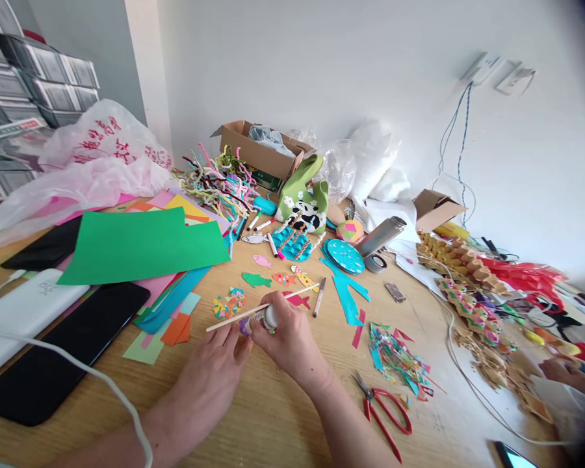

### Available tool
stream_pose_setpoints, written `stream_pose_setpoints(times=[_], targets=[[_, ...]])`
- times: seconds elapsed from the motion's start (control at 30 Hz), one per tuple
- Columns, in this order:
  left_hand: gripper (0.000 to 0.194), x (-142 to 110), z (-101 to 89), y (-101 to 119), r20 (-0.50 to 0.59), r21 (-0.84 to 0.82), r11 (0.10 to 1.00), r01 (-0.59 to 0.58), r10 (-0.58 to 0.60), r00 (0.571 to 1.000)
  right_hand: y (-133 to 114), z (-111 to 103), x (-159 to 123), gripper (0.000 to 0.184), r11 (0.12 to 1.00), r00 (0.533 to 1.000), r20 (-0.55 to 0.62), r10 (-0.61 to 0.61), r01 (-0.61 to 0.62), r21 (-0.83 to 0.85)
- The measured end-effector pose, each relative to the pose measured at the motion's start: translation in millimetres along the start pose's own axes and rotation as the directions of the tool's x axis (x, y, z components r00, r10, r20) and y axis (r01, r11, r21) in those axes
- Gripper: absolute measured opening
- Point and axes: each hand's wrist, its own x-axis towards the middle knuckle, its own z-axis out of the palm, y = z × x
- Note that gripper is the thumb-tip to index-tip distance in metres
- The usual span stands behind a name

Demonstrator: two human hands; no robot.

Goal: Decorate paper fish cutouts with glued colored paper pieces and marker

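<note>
A pale thin wooden stick (241, 315) slants across both hands. My left hand (219, 357) is closed at the stick's lower left end, its fingertips partly hidden. My right hand (290, 335) is wrapped round a small bottle (260, 320) with a white end and a purple part, and its index finger crosses the stick. The bottle lies just under the stick, its purple part close to my left thumb. Beyond the hands lie paper fish: a green fish (256, 280), an orange fish (283, 279), a pink fish (262, 261) and a red fish (297, 299). A capped pen (320, 297) lies right of them.
Red-handled scissors (385, 413) and paper scraps (400, 357) lie to the right. Coloured paper (146, 250), a black phone (68, 351) and a white cable (102, 370) are at left. Behind stand a green bag (297, 195), a cardboard box (244, 143) and a steel flask (383, 235). Another person's hand (560, 370) is far right.
</note>
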Motion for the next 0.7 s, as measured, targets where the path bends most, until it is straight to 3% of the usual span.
stream_pose_setpoints(times=[0.43,0.7], targets=[[0.042,-5.4,16.1,-1.2,-0.054,0.147,0.989,-0.031,0.040,0.998,-3.5,0.8,3.6,0.011,1.000,1.000,-0.018,-0.012,0.012,-0.028],[0.046,-4.0,14.1,-0.5,-0.031,0.173,0.984,-0.041,0.047,0.998,-3.7,2.6,2.8,0.011,1.000,1.000,-0.010,0.001,-0.001,-0.026]])
